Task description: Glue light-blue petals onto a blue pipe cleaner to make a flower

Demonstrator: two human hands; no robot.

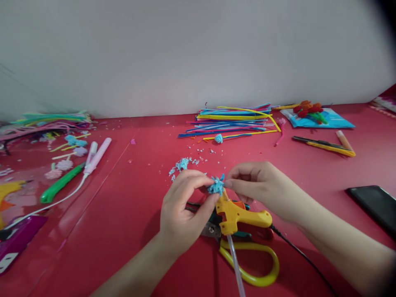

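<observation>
Both hands — left hand (182,206), right hand (260,185) — pinch the blue fuzzy flower (216,186), fingers closed on it.

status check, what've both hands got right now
Left hand and right hand both pinching the blue fuzzy pom. Yellow glue gun and scissors lie right beneath on the red table.

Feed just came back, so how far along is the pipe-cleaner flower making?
Done: finished fuzzy blooms lie at the left, and one blue bloom on a stem by the pile. In hand: the left hand and right hand pinch a blue tuft above the glue gun. Left: it has no stem yet; many pipe cleaners remain unused.
</observation>
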